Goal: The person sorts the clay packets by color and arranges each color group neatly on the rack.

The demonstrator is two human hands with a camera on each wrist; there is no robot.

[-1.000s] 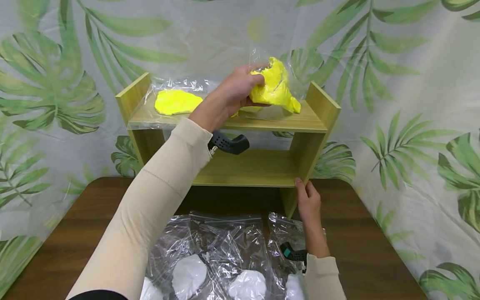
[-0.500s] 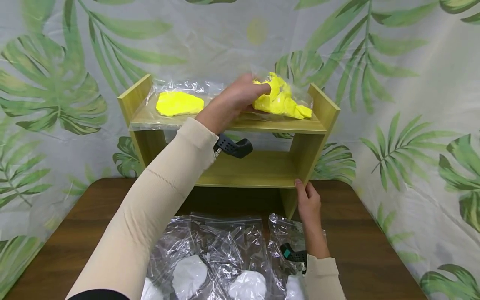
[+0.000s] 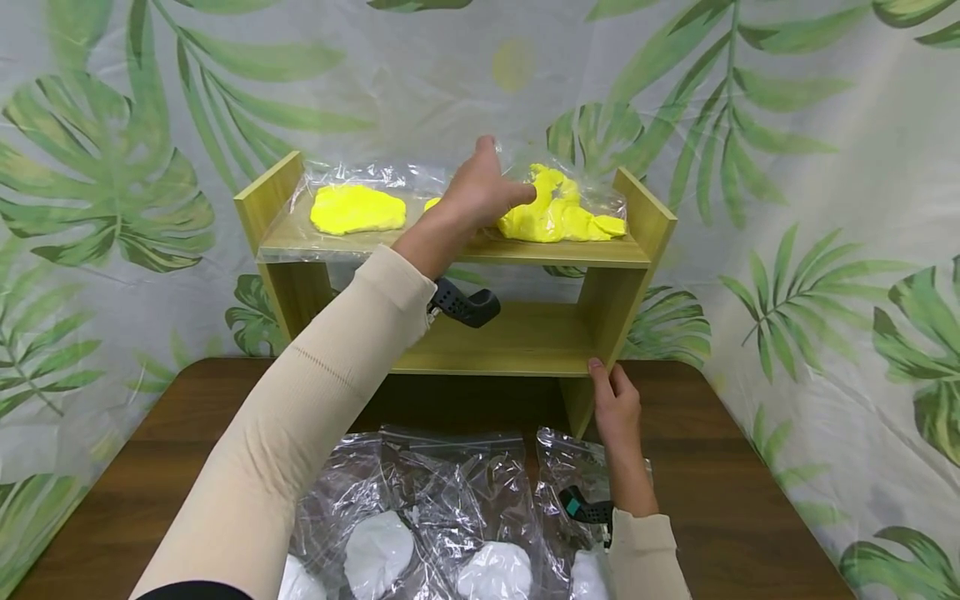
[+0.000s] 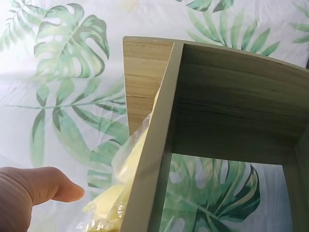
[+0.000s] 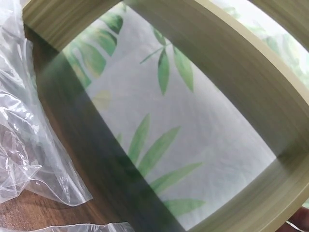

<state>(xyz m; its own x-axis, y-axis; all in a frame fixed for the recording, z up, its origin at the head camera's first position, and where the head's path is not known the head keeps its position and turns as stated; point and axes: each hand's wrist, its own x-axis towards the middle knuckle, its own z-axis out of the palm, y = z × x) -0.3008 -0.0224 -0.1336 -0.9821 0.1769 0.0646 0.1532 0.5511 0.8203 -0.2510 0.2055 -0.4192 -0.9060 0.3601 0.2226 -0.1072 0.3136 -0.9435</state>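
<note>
My left hand [image 3: 480, 192] is over the top of a small wooden shelf [image 3: 495, 337], thumb stretched out and fingers apart. Just right of it, a clear plastic bag with a lump of yellow clay-like stuff [image 3: 562, 218] lies on the top board. The left wrist view has the thumb [image 4: 46, 186] a little away from the bagged yellow lump [image 4: 108, 203]. Low on the shelf's right side panel, my right hand [image 3: 619, 412] grips the edge, thumb on the inner side. Only a sliver of that hand [image 5: 300, 220] appears in the right wrist view.
Another bagged yellow slab [image 3: 357, 209] lies at the top board's left, with a bit of yellow behind my left wrist. Several clear bags with white lumps [image 3: 495, 571] lie on the brown table [image 3: 735, 500] before the shelf. A leaf-patterned cloth [image 3: 795, 167] hangs behind.
The bagged yellow lump has come down onto the right of the top board. My left hand has let go of it and spread its fingers. The right hand has stayed put.
</note>
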